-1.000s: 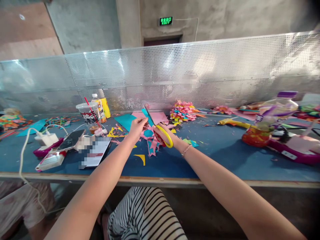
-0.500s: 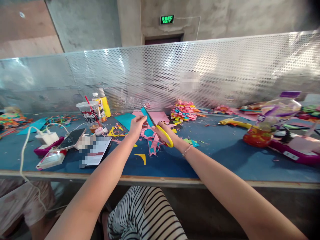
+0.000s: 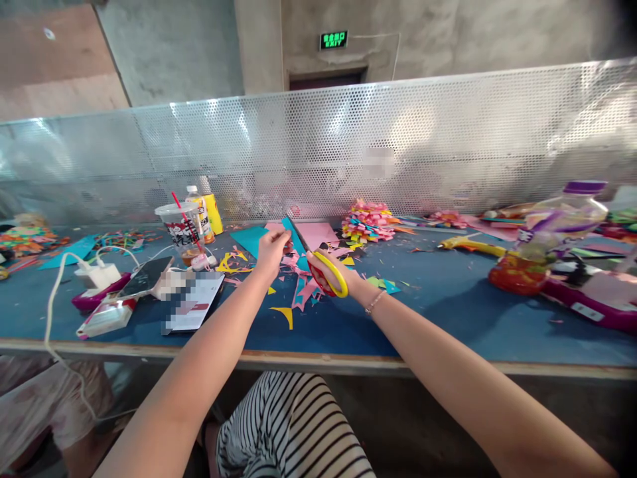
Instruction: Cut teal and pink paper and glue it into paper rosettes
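The step in hand looks to be trimming the blue strip point(image 3: 293, 236), which is held up over the middle of the table point(image 3: 438, 325), close along the left of the scissors' point(image 3: 344, 287) blades. To cut well, the left hand point(image 3: 271, 253) should hold the strip taut and flat, with its fingertips clear of the cutting line, while the right hand point(image 3: 326, 262) guides the blades in line with the strip's length; slack paper would likely fold between the blades instead of parting. Short, even bites should give a straighter edge than one hard squeeze. The left hand is closed in a pinch, thumb against fingers, and seems to have the strip by its left edge; the exact contact is too small to make out. The right hand is wrapped round the yellow and red handles, the blades pointing far and a little left; how wide they are parted I cannot tell. Both arms reach in from the near side and slant towards each other, forearms over the near edge, the hands just beside one another. Below them lie the pink scraps point(image 3: 299, 297), with a yellow scrap point(image 3: 286, 315) nearer; a blue sheet point(image 3: 247, 240) lies farther off to the left
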{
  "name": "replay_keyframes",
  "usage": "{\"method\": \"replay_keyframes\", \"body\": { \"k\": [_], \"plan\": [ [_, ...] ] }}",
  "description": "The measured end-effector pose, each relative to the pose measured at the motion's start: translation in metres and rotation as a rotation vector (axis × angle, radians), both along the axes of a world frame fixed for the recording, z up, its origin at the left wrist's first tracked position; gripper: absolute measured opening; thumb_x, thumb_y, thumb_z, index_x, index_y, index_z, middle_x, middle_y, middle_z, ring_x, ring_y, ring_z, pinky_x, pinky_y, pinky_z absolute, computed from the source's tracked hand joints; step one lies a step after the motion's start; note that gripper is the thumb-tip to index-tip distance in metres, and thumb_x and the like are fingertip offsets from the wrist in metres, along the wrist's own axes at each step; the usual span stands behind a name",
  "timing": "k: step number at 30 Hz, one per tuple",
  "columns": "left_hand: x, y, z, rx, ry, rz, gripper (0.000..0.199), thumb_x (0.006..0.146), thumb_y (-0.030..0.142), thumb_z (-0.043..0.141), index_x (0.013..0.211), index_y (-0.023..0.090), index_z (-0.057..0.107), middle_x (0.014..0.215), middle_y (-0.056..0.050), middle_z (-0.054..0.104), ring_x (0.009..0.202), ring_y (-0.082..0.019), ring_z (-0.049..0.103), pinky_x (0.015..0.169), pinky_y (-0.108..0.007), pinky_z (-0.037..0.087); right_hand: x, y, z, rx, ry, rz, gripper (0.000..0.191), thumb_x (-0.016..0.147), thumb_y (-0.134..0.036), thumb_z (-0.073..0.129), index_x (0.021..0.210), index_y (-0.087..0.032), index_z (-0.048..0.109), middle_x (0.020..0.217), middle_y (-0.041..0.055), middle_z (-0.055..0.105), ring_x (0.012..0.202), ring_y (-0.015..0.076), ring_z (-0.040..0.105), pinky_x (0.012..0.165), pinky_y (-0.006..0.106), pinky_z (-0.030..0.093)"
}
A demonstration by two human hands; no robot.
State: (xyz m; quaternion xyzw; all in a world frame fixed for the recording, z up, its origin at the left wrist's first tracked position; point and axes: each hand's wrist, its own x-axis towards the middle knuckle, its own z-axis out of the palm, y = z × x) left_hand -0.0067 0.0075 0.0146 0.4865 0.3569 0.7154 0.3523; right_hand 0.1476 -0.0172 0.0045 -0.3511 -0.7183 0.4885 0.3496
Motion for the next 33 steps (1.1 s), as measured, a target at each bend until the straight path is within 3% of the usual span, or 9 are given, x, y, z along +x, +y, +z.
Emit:
{"method": "replay_keyframes", "body": {
  "k": [4, 11, 21, 28, 33],
  "plan": [
    [0.002, -0.001, 0.0, -0.014, 0.015, 0.002, 0.021, 0.061, 0.033, 0.063, 0.057, 0.015, 0.052, 0.05, 0.004, 0.046, 0.047, -0.006, 0.047, 0.047, -0.018, 0.04, -0.001, 0.002, 0.0, -0.061, -0.016, 0.043, 0.047, 0.075, -0.066, 0.039, 0.061, -0.021, 0.03, 0.037, -0.0076, 0.032, 0.026, 0.0067, 0.03, 0.026, 0.02, 0.025],
    [0.005, -0.008, 0.003, -0.018, 0.066, -0.03, 0.02, 0.06, 0.033, 0.063, 0.059, 0.015, 0.054, 0.049, 0.004, 0.049, 0.047, -0.007, 0.047, 0.048, -0.019, 0.04, -0.002, 0.001, -0.001, -0.03, 0.017, 0.048, 0.05, 0.074, -0.068, 0.038, 0.059, -0.021, 0.031, 0.035, -0.0071, 0.032, 0.026, 0.0071, 0.03, 0.026, 0.02, 0.025],
    [0.004, -0.01, 0.003, -0.006, 0.066, -0.06, 0.023, 0.061, 0.035, 0.064, 0.059, 0.015, 0.054, 0.051, 0.003, 0.049, 0.048, -0.007, 0.048, 0.048, -0.019, 0.039, -0.005, -0.003, 0.008, 0.071, -0.093, -0.132, 0.048, 0.073, -0.068, 0.041, 0.06, -0.022, 0.032, 0.035, -0.0058, 0.035, 0.024, 0.0083, 0.034, 0.024, 0.022, 0.026],
    [0.004, -0.007, 0.002, -0.032, 0.075, -0.058, 0.022, 0.059, 0.034, 0.065, 0.059, 0.015, 0.055, 0.05, 0.003, 0.049, 0.046, -0.007, 0.047, 0.047, -0.02, 0.039, 0.001, 0.006, -0.004, 0.015, 0.0, 0.061, 0.05, 0.077, -0.067, 0.034, 0.057, -0.021, 0.034, 0.035, -0.0054, 0.034, 0.025, 0.0084, 0.033, 0.025, 0.022, 0.027],
    [0.006, -0.009, 0.002, -0.037, 0.128, -0.092, 0.02, 0.06, 0.033, 0.065, 0.06, 0.015, 0.056, 0.049, 0.003, 0.049, 0.045, -0.008, 0.047, 0.046, -0.021, 0.039, 0.002, 0.01, -0.006, -0.015, 0.058, 0.072, 0.051, 0.076, -0.068, 0.033, 0.057, -0.021, 0.035, 0.036, -0.0055, 0.036, 0.026, 0.0086, 0.034, 0.025, 0.022, 0.027]
  ]
}}
